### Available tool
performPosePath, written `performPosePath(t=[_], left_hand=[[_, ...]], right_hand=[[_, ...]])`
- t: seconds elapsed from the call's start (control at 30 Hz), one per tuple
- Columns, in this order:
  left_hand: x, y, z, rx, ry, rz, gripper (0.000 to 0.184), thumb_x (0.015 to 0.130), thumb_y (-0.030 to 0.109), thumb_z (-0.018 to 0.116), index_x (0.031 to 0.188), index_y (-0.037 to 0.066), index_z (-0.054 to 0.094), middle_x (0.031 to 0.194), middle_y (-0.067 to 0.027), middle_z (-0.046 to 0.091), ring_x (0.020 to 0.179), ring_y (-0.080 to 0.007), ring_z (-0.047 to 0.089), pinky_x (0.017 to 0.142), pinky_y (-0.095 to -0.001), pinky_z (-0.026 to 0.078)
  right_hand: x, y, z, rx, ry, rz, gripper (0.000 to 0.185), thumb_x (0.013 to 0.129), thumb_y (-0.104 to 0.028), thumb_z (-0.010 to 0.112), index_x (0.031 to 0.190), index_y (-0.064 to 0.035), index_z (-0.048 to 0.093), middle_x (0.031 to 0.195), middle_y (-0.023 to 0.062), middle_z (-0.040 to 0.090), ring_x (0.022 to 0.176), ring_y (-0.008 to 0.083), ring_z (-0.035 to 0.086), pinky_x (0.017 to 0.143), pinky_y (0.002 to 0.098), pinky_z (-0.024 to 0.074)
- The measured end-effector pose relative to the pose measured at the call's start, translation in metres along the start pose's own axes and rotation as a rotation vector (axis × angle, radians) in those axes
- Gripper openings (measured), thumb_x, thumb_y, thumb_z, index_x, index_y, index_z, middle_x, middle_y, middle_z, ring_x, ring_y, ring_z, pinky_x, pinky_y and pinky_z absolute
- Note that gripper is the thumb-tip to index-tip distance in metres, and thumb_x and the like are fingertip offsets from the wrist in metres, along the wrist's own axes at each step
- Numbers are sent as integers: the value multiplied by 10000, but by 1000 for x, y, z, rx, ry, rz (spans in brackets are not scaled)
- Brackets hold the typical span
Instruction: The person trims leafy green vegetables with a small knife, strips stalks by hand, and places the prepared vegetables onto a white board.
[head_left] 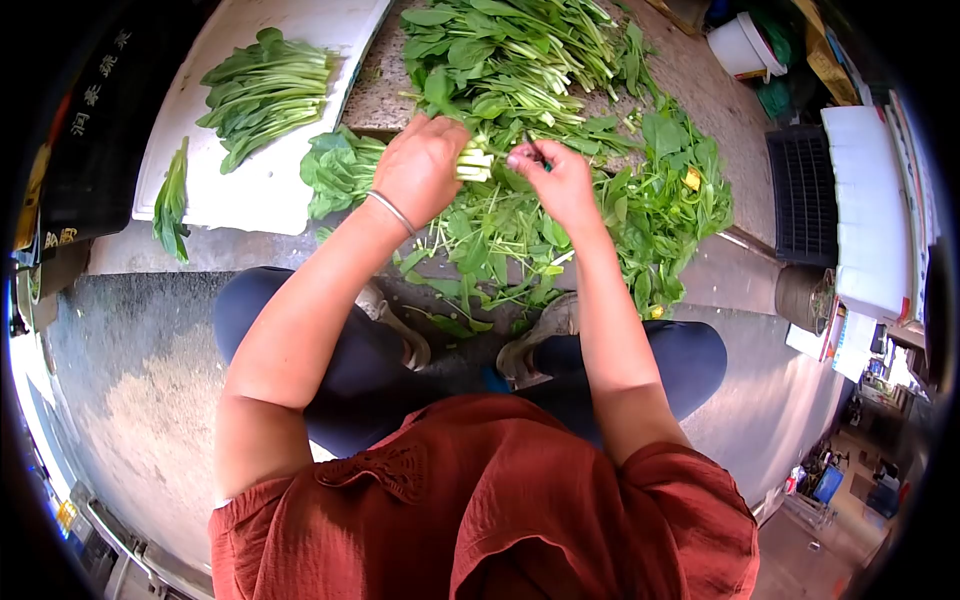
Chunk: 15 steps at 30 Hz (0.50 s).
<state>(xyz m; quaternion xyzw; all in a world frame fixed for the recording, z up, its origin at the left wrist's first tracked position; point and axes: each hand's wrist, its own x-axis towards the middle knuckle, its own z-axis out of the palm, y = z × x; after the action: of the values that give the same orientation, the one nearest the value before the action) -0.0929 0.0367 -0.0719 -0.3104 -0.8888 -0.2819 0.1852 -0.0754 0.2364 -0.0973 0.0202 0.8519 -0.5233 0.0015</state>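
Note:
My left hand [420, 165], with a bangle at the wrist, is wrapped round a bunch of leafy greens [342, 170]. The leaves stick out to the left and the pale cut stems to the right. Just right of those stem ends, my right hand [558, 182] is closed on a slim dark tool [537, 150] that looks like a small knife; the fingers hide most of it. Behind both hands lies a large pile of greens [500, 50], its stems pointing right. Loose leaves and trimmings [490, 245] are scattered beneath the hands.
On a white board [290, 190] at the left rest a sorted bunch of greens [268, 95] and a small separate bunch [172, 205]. More discarded leaves [670, 200] heap at the right. Beyond them stand a white bucket [742, 48], a black crate [802, 190] and a white foam box [872, 210].

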Motion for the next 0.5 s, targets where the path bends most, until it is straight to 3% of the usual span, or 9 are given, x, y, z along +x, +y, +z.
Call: performPosePath(t=[0.03,0.13,0.23,0.4,0.5], left_hand=[[0,1,2,-3,-2,3,218,639,83,611,850,45,574,714,-146,589,806,-309,562,723,-390,473],[1,11,0,-164,-327,-226,163,655,146,621,798,74,588,727,-143,600,724,-323,580,677,-396,480],[3,17,-5,-315,-390,-358,210,647,201,637,793,59,587,719,-172,599,685,-336,586,652,-402,482],[0,12,3,-258,-296,-406,234,644,198,660,812,50,590,691,-165,598,660,-333,588,613,-372,480],[0,14,2,-335,-264,-419,241,646,198,665,811,40,588,694,-164,602,657,-325,593,619,-362,481]], right_hand=[[-11,-7,0,33,-61,0,159,751,-163,671,844,-37,638,712,13,607,607,84,518,563,236,416],[-29,-13,1,281,-107,76,160,774,-166,655,848,-27,630,684,-8,578,549,50,466,510,201,380],[-34,-13,4,440,-36,175,175,795,-164,639,887,-17,617,666,-24,552,498,26,401,464,180,329],[-49,-28,12,842,-124,307,352,890,-329,489,1056,-27,561,707,3,510,517,45,392,437,177,303],[-50,-29,19,822,-136,268,347,891,-297,495,1126,-45,541,696,-5,506,514,46,386,439,175,298]])
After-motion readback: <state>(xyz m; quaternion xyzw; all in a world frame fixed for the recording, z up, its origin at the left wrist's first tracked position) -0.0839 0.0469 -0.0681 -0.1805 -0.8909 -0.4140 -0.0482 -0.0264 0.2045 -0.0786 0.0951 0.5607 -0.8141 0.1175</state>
